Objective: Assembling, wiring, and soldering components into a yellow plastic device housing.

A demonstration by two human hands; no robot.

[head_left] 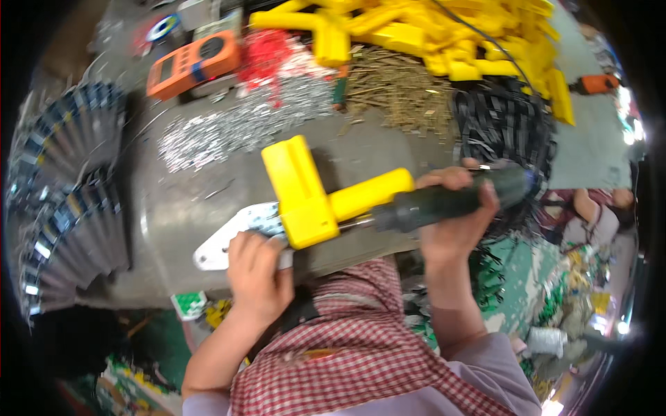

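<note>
At the table's front edge my left hand (258,274) is closed on a flat white plate (216,251), which tapers to a rounded end on the left. A T-shaped yellow plastic housing (302,201) sits against the plate's right part, one arm pointing up and another to the right. My right hand (458,225) is wrapped round a dark electric screwdriver (440,206), lying nearly level. Its thin metal bit (357,222) reaches the right side of the housing near the bottom. Whether a screw is at the tip, I cannot tell. The picture is slightly blurred.
Behind lie piles of silver metal pieces (201,139), brass strips (409,93), red pieces (266,55) and yellow housings (399,35). An orange multimeter (187,66) stands back left. Bundled dark strips (83,229) line the left. Black cables (489,121) lie right; another person (590,218) is beyond.
</note>
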